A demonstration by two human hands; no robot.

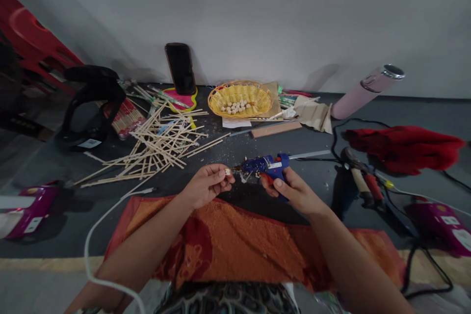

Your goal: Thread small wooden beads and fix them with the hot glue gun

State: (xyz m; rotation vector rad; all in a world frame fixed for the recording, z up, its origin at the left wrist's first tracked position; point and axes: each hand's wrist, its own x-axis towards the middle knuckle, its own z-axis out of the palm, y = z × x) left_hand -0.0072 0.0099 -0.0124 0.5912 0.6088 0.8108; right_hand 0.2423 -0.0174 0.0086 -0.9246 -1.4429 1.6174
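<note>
My right hand is wrapped round the handle of a blue hot glue gun, fingers at its orange trigger. A clear glue stick sticks out of the gun's back end. In my left hand, thumb and fingers pinch a small pale piece right at the gun's nozzle; whether the two touch I cannot tell. Beyond my hands, a yellow woven basket holds several small pale pieces. To the left lies a loose heap of thin wooden sticks.
An orange towel covers the table's front edge. At the back stand a phone and a pink flask. Pliers and a red cloth lie on the right. A white cable crosses my left forearm.
</note>
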